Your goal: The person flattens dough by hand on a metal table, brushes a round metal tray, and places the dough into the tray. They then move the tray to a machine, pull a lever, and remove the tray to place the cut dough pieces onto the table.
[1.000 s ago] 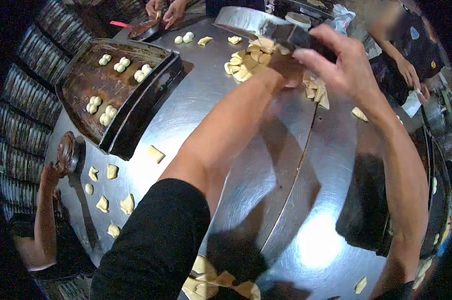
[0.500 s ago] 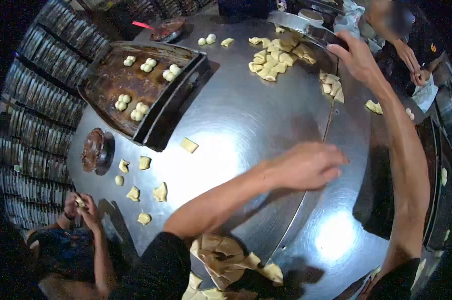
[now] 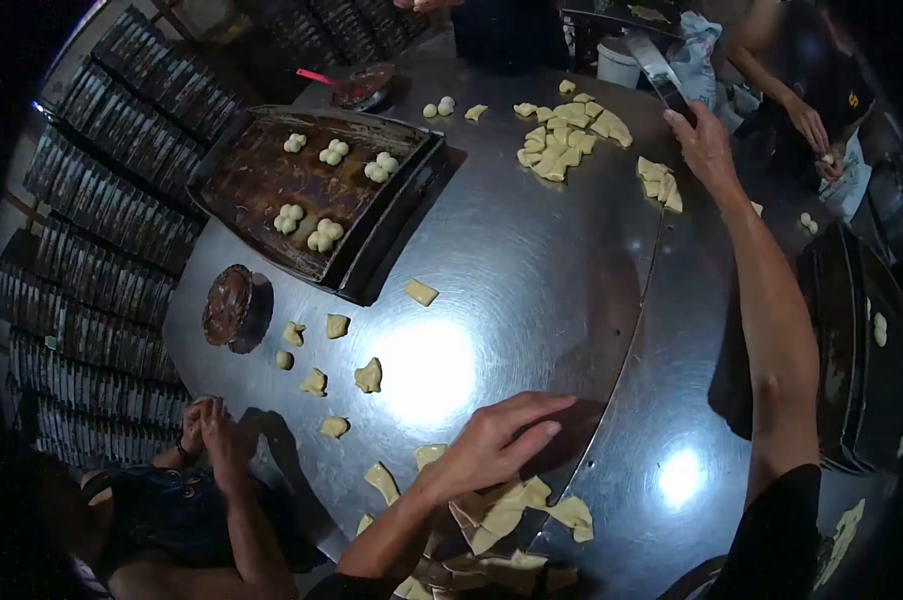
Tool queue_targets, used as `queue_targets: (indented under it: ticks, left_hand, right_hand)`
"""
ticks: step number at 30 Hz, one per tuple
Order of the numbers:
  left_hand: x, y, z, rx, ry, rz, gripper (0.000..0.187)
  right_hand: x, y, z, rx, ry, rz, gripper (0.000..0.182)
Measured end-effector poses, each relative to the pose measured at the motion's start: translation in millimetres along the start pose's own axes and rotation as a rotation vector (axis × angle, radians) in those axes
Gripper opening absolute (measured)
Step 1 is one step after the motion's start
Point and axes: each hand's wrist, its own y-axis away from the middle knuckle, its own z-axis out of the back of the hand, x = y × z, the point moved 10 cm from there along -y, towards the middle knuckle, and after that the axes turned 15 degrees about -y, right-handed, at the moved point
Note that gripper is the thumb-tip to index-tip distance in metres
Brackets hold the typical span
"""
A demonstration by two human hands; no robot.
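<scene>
My left hand hovers over the near part of the metal table, its thumb apart from its outstretched fingers and nothing in it. Beneath and beside it lie flat cut dough pieces, partly hidden by my wrist. My right hand is raised at the far right, closed round the dark handle of a broad-bladed knife. The blade points away from me, beyond the table's far edge. Left of it is a heap of dough pieces, and a smaller cluster of dough lies just below that hand.
A dark baking tray with clustered dough balls stands at the left. Two bowls of brown filling and scattered dough pieces are nearby. Co-workers' hands are left and far right. Another tray borders the right.
My left hand has swept back leftward and nearer to me, its fingers now spread. The knife in my right hand has swung from above the dough heap to point away. The view has shifted slightly.
</scene>
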Motion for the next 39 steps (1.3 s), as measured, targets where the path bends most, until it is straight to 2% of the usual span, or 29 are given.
queue_targets:
  ticks: [2,4,5,6,8,10,11,13,15,17,18,20,22,25,27,28,30,31,33,36,38,39]
  left_hand:
    - [3.9,23.2,2.9,-0.006,0.003,0.045,0.030]
    - [15.8,37.0,3.0,0.015,0.053,0.170,0.030]
    - [16.3,42.9,1.1,0.015,0.040,0.164,0.030]
    - [15.2,41.0,-2.7,0.024,0.051,0.148,0.030]
    - [17.9,34.1,-6.0,0.010,0.041,0.158,0.030]
    - [7.3,13.2,-13.2,0.004,0.013,0.173,0.029]
    - [5.1,-5.3,-20.4,-0.021,-0.024,0.092,0.031]
    - [-2.1,-59.3,-28.8,-0.093,-0.091,0.060,0.040]
    - [-14.3,-104.7,-30.0,-0.206,-0.049,0.127,0.041]
    - [-32.2,-131.9,-42.5,-0.249,-0.218,-0.030,0.058]
    - [-41.4,-132.3,-48.6,-0.254,-0.215,-0.029,0.058]
    - [-38.7,-128.8,-39.1,-0.334,-0.536,0.134,0.074]
    - [-28.6,-124.4,-28.5,-0.381,-0.605,0.179,0.079]
    - [-17.9,-134.0,-32.1,-0.300,-0.533,0.106,0.075]
    - [-18.9,-138.4,-24.4,-0.446,-0.493,0.034,0.060]
    - [-10.0,-143.6,-22.4,-0.450,-0.495,0.039,0.060]
    - [3.7,-156.6,-17.0,-0.459,-0.425,0.004,0.038]
    - [-3.2,-150.7,-5.3,-0.464,-0.427,0.009,0.038]
    - [-13.6,-141.2,5.5,-0.261,-0.408,-0.011,0.028]
    - [-38.4,-139.2,48.8,-0.227,-0.482,-0.116,0.027]
    - [-27.5,-164.0,77.8,-0.142,-0.448,-0.062,0.029]
    - [-20.0,-190.2,95.5,-0.187,-0.472,-0.077,0.030]
  right_hand:
    - [5.9,11.4,18.8,-0.060,-0.046,-0.057,0.043]
    - [35.6,24.7,83.5,-0.340,-0.065,0.116,0.042]
    - [28.1,30.8,106.8,-0.425,-0.183,0.001,0.042]
    - [29.7,37.8,120.6,-0.403,-0.360,-0.075,0.033]
    - [46.1,69.2,137.6,-0.377,-0.641,-0.116,0.025]
    - [78.3,112.3,145.5,-0.402,-0.698,-0.133,0.026]
    - [91.9,133.0,147.9,-0.404,-0.736,-0.138,0.026]
    - [124.7,164.9,144.8,-0.427,-0.772,-0.131,0.025]
    - [148.6,197.7,134.3,-0.443,-0.832,-0.140,0.020]
    - [180.9,233.1,126.3,-0.473,-0.911,-0.179,0.018]
    - [192.0,250.2,125.0,-0.490,-0.952,-0.204,0.017]
    - [213.2,274.8,118.3,-0.452,-1.012,-0.192,0.015]
    - [229.1,299.2,110.6,-0.419,-1.003,-0.172,0.013]
    - [238.7,316.4,98.0,-0.407,-1.004,-0.225,0.011]
    - [240.5,326.6,100.2,-0.404,-0.951,-0.195,0.011]
    - [241.6,328.8,102.7,-0.402,-0.890,-0.168,0.010]
    - [231.2,327.8,116.5,-0.516,-0.894,-0.224,0.008]
    - [221.8,325.8,124.2,-0.552,-0.903,-0.231,0.009]
    - [207.9,324.6,138.1,-0.638,-0.905,-0.255,0.010]
    - [193.0,320.5,143.2,-0.562,-0.879,-0.269,0.010]
    - [190.3,317.6,143.9,-0.545,-0.865,-0.250,0.012]
    - [187.4,313.5,146.0,-0.532,-0.845,-0.225,0.013]
